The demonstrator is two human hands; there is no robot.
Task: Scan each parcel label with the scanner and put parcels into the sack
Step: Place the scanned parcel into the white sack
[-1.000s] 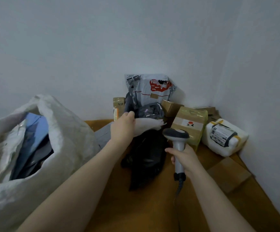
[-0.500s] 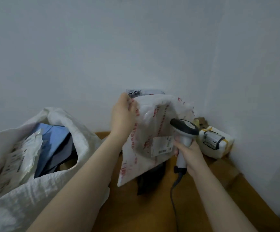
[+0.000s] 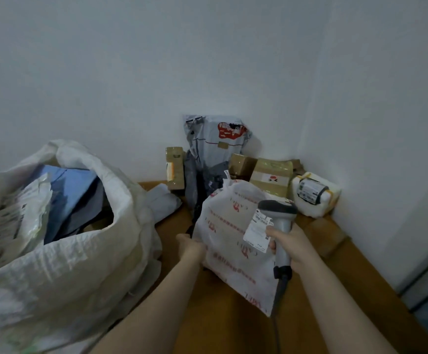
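My left hand (image 3: 190, 247) grips the left edge of a white poly mailer with red print (image 3: 229, 241), held low over the cardboard floor. Its white label (image 3: 256, 232) faces up beside the scanner. My right hand (image 3: 288, 242) holds the grey handheld scanner (image 3: 279, 221) by its handle, head right at the label, cable trailing down. The white woven sack (image 3: 85, 241) stands open at the left with several parcels inside.
More parcels are piled in the corner: a grey mailer (image 3: 218, 146) against the wall, brown boxes (image 3: 270, 178) (image 3: 175, 167), a white wrapped bundle with yellow tape (image 3: 315, 194) and a dark bag (image 3: 200, 185). White walls close in behind and to the right.
The white mailer was lifted off the pile, held up, and has now come down lower and closer to me. The scanner stayed beside its label.
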